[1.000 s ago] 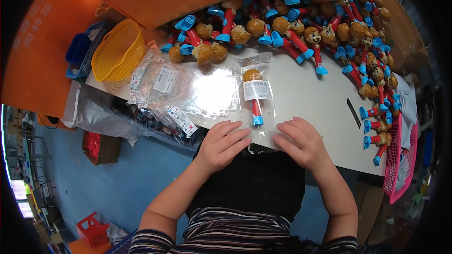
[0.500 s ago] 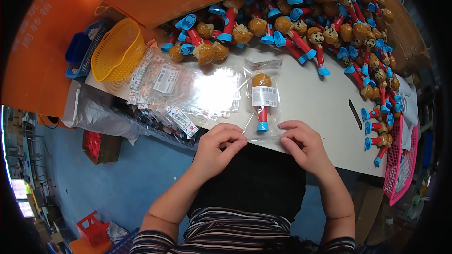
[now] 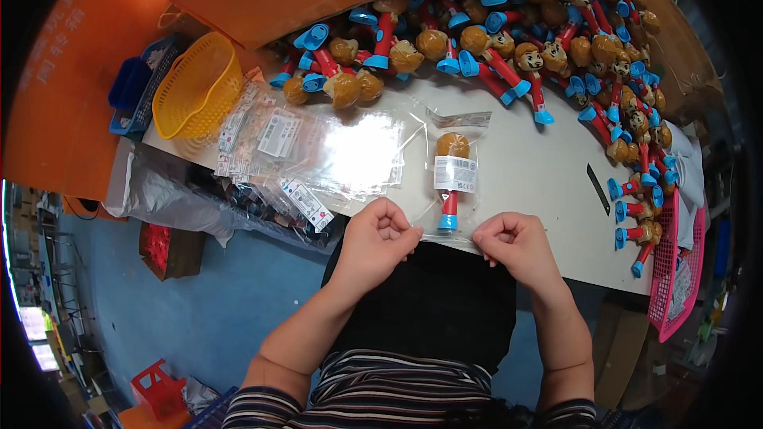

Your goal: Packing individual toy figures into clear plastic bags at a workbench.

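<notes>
In front of me on the table's near edge lies a clear plastic bag (image 3: 469, 205) with a toy figure (image 3: 449, 206) inside. The figure has a brown rounded head, a red body and a blue base, and a white printed label crosses the bag's middle. My left hand (image 3: 377, 240) pinches the bag's near left corner between thumb and finger. At the near right corner my right hand (image 3: 515, 244) pinches the bag's edge the same way. The far end of the bag rests flat on the table, its edge slightly crumpled.
Many similar toy figures (image 3: 528, 59) are heaped along the back and right. Flat printed clear bags (image 3: 278, 135) lie to the left, beside a yellow basket (image 3: 163, 103). A pink basket (image 3: 691, 290) hangs at the right edge. A black strip (image 3: 598, 188) lies on the table (image 3: 548, 182).
The bag with its figure has shifted a little right and nearer, and tilted slightly. My left hand's fingers have curled closed at its corner; my right hand has moved slightly down.
</notes>
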Motion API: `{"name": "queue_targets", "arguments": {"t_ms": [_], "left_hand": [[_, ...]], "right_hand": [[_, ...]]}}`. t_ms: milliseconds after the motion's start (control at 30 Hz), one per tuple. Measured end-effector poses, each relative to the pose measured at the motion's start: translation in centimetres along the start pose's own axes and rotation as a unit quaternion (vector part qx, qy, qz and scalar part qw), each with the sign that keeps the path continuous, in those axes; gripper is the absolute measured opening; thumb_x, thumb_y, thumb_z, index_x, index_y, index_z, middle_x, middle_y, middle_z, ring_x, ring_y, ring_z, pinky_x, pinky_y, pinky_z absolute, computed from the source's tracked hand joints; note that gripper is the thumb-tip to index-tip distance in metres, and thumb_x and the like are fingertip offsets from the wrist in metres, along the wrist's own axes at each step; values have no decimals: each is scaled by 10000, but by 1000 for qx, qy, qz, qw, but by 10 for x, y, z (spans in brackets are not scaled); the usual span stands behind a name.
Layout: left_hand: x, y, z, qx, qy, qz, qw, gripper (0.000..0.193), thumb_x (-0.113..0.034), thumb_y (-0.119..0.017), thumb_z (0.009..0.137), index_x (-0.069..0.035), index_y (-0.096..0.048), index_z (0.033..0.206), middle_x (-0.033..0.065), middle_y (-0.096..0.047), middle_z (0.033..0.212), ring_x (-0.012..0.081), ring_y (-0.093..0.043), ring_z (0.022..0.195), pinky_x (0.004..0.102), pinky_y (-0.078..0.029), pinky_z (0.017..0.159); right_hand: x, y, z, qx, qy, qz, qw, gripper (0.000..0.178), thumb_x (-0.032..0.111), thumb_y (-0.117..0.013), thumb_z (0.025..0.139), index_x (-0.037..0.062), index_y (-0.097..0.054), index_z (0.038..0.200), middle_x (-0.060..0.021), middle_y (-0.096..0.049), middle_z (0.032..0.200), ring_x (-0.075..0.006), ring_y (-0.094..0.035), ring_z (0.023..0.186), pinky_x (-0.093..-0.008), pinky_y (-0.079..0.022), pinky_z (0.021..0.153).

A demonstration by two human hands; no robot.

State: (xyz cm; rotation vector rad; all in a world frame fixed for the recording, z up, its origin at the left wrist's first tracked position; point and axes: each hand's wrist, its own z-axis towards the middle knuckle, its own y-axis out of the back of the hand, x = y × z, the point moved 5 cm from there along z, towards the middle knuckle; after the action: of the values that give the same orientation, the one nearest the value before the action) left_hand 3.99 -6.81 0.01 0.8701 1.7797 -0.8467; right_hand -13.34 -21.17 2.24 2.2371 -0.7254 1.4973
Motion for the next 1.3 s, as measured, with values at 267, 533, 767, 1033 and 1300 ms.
{"name": "queue_targets", "arguments": {"t_ms": [267,533,767,1033,1300], "left_hand": [[-23,5,14,-7,-6,25,1000,376,-179,-626,956,11,-453,1231,138,-684,929,147,-666,767,251,-537,690],[-29,-12,49,58,10,47,997,400,-79,-672,897,47,-461,1212,122,-674,868,144,-666,748,254,-540,675],[-30,-13,47,32,16,22,999,457,-16,-697,849,66,-440,1217,116,-665,809,149,-662,721,252,-540,659],[-23,-16,48,39,38,4,999,430,2,-686,842,38,-437,1191,130,-667,852,143,-662,724,243,-540,667],[-19,-13,35,-3,-10,-8,1000,445,-30,-681,871,22,-416,1225,120,-632,894,150,-664,777,249,-543,696]], "right_hand": [[6,14,2,-56,-42,-14,997,218,183,-658,926,-35,-673,911,-55,-677,764,-73,-593,592,-192,-474,533],[11,8,22,-8,-50,-42,998,210,152,-663,908,-55,-700,902,-91,-708,775,-57,-534,529,-190,-425,489],[9,7,24,-6,-54,-14,998,187,109,-669,865,-77,-683,880,-97,-710,755,-37,-514,506,-189,-409,487],[10,12,22,-13,-37,-9,999,165,106,-654,878,-58,-672,890,-90,-699,752,-38,-510,533,-192,-399,496],[14,10,10,-56,-32,17,998,205,136,-654,906,-64,-672,946,-98,-706,805,-53,-532,539,-190,-424,500]]}}
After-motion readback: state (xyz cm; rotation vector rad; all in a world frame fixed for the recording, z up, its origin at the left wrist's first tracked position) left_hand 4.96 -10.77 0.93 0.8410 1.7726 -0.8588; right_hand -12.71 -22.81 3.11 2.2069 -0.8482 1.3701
